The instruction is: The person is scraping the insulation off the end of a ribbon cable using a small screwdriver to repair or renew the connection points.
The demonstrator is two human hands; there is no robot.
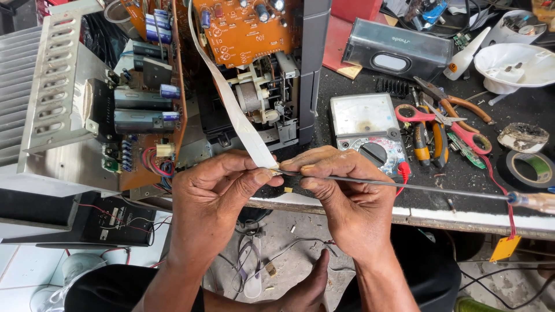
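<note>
Item: flat white ribbon cable (231, 104), running from the orange circuit board (245, 29) of the opened audio chassis (69, 115) down to the bench edge, where its free end sits between the two hands. Left hand (214, 196) — thumb and forefinger closed narrowly on the cable's tip, pinching it flat; the remaining fingers curl under. Right hand (341, 190) — fingers closed around the thin metal shaft of a long screwdriver (404, 186), held close to its point, which meets the cable end just beside the left thumb; its wooden handle (535, 202) juts out well to the right, unsupported. Handling, by judgement: the cable looks light, thin and limp, bending easily along its length yet liable to crease or tear at the tip, and its far end seems anchored in the chassis, so it should tolerate little pull. Best held as it is now, flat between finger pads near the end, not by the edges. The shaft is stiff, likely smooth and slippery; a grip near the point gives finer control. Nearby on the black bench top (462, 179): an analogue multimeter (365, 130), red-handled scissors (457, 124), pliers (454, 104), a roll of black tape (529, 169), a white bowl (514, 66).
</note>
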